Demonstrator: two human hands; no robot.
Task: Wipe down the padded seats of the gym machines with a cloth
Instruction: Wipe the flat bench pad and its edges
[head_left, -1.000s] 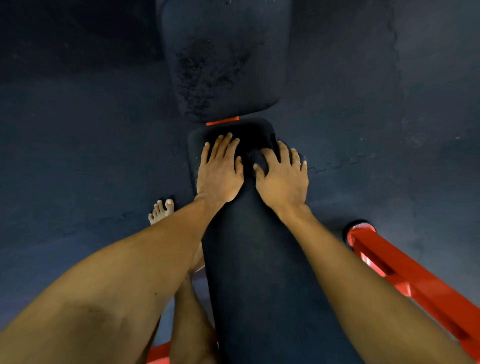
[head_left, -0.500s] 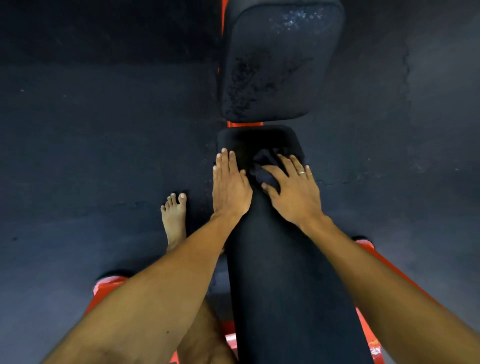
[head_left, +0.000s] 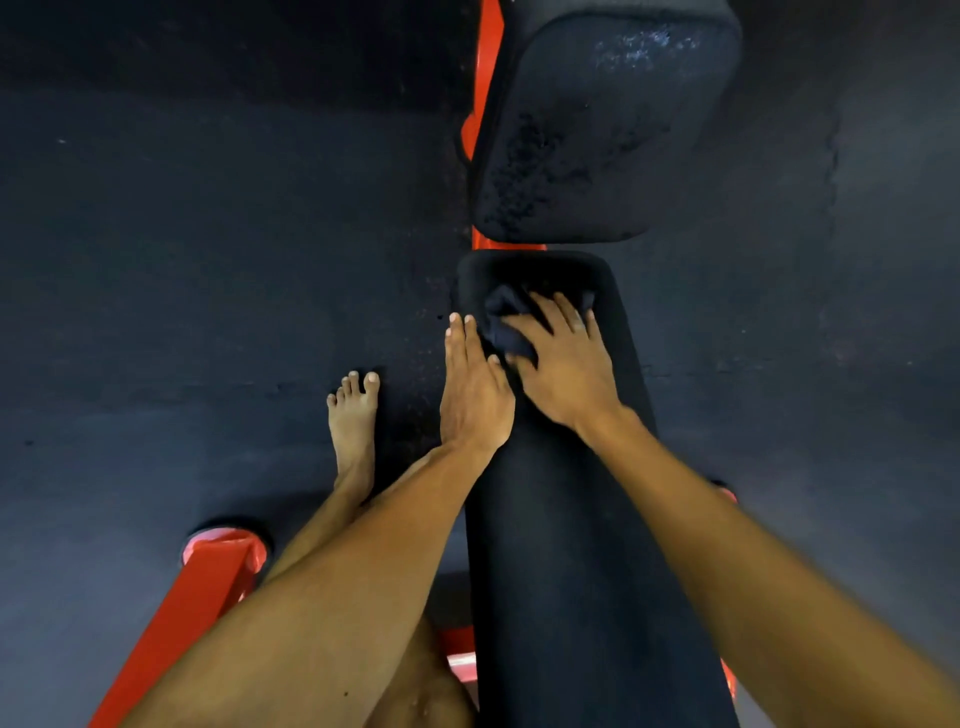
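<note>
At the far end of the bench pad (head_left: 561, 519), the cloth (head_left: 506, 322) was pressed under spread fingers of the right hand (head_left: 566, 369), the left hand (head_left: 472, 395) laid flat alongside, and the worn seat pad (head_left: 608, 130) beyond was judged unwiped.

Long blk bench pad (head_left: 571, 545): matt, fine-grained. Dark crumpled cloth (head_left: 505, 325): soft fabric. Squarish blk pad (head_left: 597, 130): cracked, flaking surf. Red metal frame (head_left: 197, 597): glossy paint.

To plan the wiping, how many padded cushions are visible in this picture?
2. The long pad runs up the middle from the bottom edge; the worn pad sits just beyond its far end. More may be out of view.
</note>
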